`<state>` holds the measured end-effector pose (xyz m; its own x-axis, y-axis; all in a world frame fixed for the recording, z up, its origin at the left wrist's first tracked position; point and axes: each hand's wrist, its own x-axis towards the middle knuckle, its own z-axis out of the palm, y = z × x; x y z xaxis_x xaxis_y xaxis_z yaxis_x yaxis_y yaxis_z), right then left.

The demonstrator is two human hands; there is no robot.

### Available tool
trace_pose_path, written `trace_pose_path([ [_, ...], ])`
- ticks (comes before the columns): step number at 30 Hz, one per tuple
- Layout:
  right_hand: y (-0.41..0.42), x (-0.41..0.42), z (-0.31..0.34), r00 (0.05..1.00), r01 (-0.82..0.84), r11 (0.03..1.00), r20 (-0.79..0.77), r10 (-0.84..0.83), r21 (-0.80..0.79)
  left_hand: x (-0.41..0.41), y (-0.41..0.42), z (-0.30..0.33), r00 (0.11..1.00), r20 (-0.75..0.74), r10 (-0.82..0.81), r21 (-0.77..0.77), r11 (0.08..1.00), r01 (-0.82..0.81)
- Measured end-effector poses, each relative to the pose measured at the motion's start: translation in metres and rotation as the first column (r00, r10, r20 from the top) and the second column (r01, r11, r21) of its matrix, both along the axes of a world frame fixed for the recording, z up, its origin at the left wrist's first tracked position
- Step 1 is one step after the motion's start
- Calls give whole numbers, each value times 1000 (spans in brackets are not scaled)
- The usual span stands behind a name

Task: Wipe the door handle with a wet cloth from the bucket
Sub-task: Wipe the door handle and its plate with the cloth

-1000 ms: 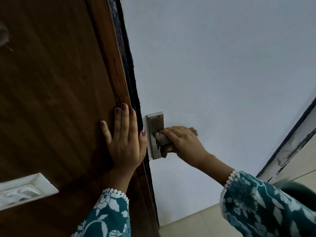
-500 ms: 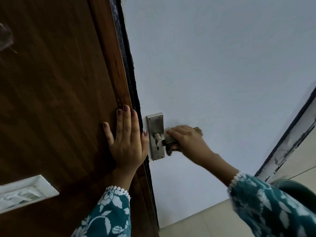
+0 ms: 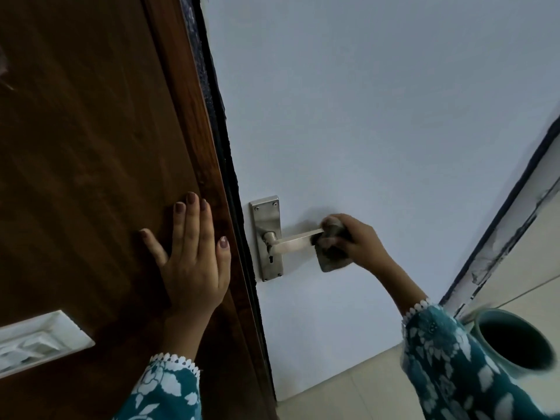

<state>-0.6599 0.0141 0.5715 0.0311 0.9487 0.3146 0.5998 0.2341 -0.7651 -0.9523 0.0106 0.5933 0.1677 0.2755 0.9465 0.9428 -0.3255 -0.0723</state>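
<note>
A silver lever door handle (image 3: 292, 243) juts right from its steel backplate (image 3: 268, 219) on the pale door face. My right hand (image 3: 356, 241) is closed around a dark grey cloth (image 3: 331, 257) wrapped over the far tip of the lever; a corner of the cloth hangs below my fingers. My left hand (image 3: 191, 256) lies flat, fingers spread, against the brown wooden door panel (image 3: 91, 147), holding nothing. The teal bucket (image 3: 515, 344) shows at the lower right, its inside dark.
A white switch plate (image 3: 39, 339) sits at the lower left on the brown panel. A dark door edge (image 3: 230, 183) runs between panel and pale face. Beige floor tiles (image 3: 348, 395) lie below; a dark-trimmed frame (image 3: 500, 225) rises at the right.
My right hand slid the cloth along the lever from beside the backplate out to its tip, uncovering most of the lever. My left hand stayed flat on the wood.
</note>
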Motion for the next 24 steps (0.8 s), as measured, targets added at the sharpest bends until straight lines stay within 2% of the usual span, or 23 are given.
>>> trace_pose_path([
  [1, -7, 3, -11, 964, 37, 999, -261, -46, -38, 0, 1, 0, 1000, -6, 21, 5, 1000, -21],
  [2, -13, 1, -24, 863, 45, 997, -501, -70, -60, 1, 2, -1, 999, -10, 46, 14, 999, -46],
  [3, -19, -6, -34, 723, 32, 996, -687, -76, -77, 3, 3, -2, 998, -10, 69, 24, 997, -68],
  [5, -22, -31, -43, 419, -54, 995, -907, -50, -80, 9, 5, -3, 996, 1, 91, 41, 995, -91],
  [7, -14, -60, -36, 97, -126, 991, -994, -43, -55, 13, 7, -4, 994, 0, 107, 54, 993, -107],
  [9, -8, -83, -27, -227, -163, 986, -971, -82, -45, 14, 8, -5, 994, -18, 111, 72, 991, -109],
  [11, -5, -95, -23, -451, -203, 978, -883, -132, -43, 13, 10, -7, 992, -33, 118, 94, 989, -114],
  [12, -6, -98, -21, -501, -217, 976, -854, -140, -33, 13, 11, -7, 992, -36, 125, 101, 988, -121],
  [15, -8, -104, -19, -533, -218, 975, -841, -94, 29, 13, 12, -9, 990, -35, 136, 116, 985, -131],
  [20, -9, -119, -27, -492, -246, 965, -869, -43, 91, 14, 12, -8, 993, -22, 115, 116, 987, -111],
  [22, -9, -122, -29, -404, -260, 961, -915, -20, 94, 14, 12, -8, 993, -27, 119, 111, 987, -115],
  [24, -9, -125, -30, -248, -295, 955, -968, -39, 37, 14, 12, -7, 993, -23, 120, 104, 988, -117],
])
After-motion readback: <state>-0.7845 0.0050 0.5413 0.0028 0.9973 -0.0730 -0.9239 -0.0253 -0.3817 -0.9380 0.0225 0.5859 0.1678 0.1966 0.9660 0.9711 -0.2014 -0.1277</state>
